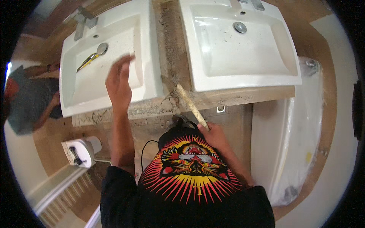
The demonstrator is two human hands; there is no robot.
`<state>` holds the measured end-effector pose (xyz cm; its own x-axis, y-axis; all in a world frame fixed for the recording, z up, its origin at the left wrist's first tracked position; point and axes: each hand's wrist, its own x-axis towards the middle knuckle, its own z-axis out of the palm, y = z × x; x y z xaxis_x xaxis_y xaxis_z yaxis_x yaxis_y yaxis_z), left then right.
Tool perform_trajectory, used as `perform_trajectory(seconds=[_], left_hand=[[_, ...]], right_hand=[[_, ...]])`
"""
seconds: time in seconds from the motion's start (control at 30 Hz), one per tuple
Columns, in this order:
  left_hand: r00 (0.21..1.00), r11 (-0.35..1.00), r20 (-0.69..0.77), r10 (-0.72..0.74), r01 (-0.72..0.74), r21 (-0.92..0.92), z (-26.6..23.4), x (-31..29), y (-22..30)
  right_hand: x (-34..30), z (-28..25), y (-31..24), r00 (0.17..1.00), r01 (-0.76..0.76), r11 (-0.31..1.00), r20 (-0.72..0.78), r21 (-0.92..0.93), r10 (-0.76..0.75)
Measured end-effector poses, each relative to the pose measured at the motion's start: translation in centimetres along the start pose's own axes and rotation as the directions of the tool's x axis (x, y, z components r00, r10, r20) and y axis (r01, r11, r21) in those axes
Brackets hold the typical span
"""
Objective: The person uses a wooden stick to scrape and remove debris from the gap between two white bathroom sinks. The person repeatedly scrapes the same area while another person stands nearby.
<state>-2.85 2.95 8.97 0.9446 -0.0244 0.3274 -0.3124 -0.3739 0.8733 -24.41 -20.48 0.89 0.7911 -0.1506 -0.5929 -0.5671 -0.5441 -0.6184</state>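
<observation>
My right hand (212,133) is closed around the lower end of a pale, speckled handle (191,107). The handle slants up and left toward the strip between two white sinks. At its far end the shape is smeared, so I cannot tell what head it bears. My left hand (119,81) is raised over the right part of the left sink (146,76), holding nothing, its fingers stretched out and slightly blurred. In that sink a yellow and dark hand tool (88,62) lies beside the round drain plug (102,48). Rough mortar (172,45) covers the strip between the sinks.
The right sink (243,81) has a drain plug and a tap. A plastic-wrapped bathtub (291,140) stands at right. Left of me are another person (32,95), a toilet (81,152) with a dark object on it, and a white radiator (62,197). The counter's front edge is chipped.
</observation>
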Motion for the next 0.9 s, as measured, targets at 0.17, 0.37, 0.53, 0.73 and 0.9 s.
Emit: perform_trajectory(seconds=[0.17, 0.37, 0.53, 0.73, 0.9], left_hand=[[0.868, 0.882, -0.155, -0.471, 0.465, -0.075, 0.8, -16.3, 1.2], [0.746, 0.731, 0.010, -0.665, 0.654, -0.194, 5.3, -28.1, 1.6], [0.794, 0.817, 0.214, -0.568, 0.515, 0.258, 7.1, -30.4, 2.5], [0.903, 0.919, 0.203, -0.379, 0.343, 0.193, 6.6, -30.4, -0.4], [0.905, 0.907, 0.231, -0.357, 0.277, 0.319, 4.6, -28.6, -4.0]], right_hand=[[-2.9, -2.9, 5.4, 0.981, 0.166, 0.986, 0.097, 0.002, -0.166], [-5.7, -3.9, 10.9, 0.968, 0.175, 0.981, 0.165, 0.087, -0.187], [-6.3, -3.6, 13.6, 0.973, 0.218, 0.976, 0.083, -0.002, -0.217], [-7.3, -2.3, 15.2, 0.982, 0.182, 0.982, 0.040, 0.042, -0.183], [-8.3, -0.1, 14.2, 0.979, 0.198, 0.980, -0.057, 0.029, -0.197]])
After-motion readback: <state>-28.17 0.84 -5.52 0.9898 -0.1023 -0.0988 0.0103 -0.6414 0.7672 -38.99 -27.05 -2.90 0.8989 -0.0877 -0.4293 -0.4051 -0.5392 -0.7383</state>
